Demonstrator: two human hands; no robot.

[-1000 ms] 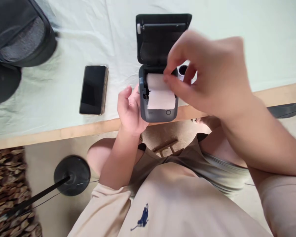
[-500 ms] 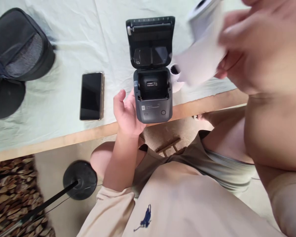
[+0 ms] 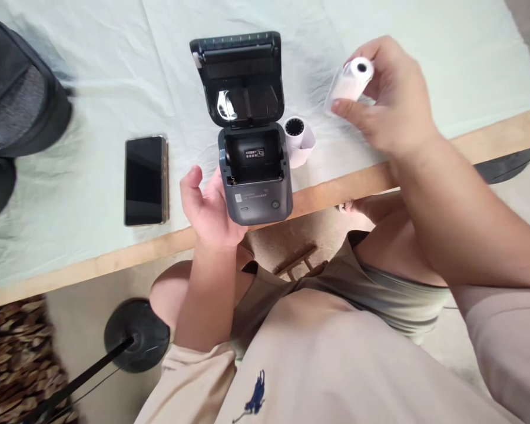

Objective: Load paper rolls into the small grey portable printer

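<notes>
Near the table's front edge, my left hand (image 3: 212, 212) supports a dark grey label printer (image 3: 259, 203) from beneath and from its left side, thumb sticking out. The printer's lid (image 3: 242, 79) stands raised, and its paper bay (image 3: 254, 154) holds no roll. To the right, over the table, my right hand (image 3: 395, 103) grips a white paper roll (image 3: 345, 87) between thumb and fingers, with its cored end facing up. Another white roll (image 3: 301, 144), with a dark ribbed core and a loose strip of paper, rests just right of the printer.
A phone (image 3: 145, 181) lies screen up on the pale tablecloth (image 3: 110, 65), left of the printer. Further left is a black bag (image 3: 22, 100). Below the wooden table edge (image 3: 128, 253), a round black stand base (image 3: 136, 335) is on the floor.
My right hand has brought the white roll down and away from the camera, and its trailing paper no longer hangs out widely. My left hand still holds the printer as before.
</notes>
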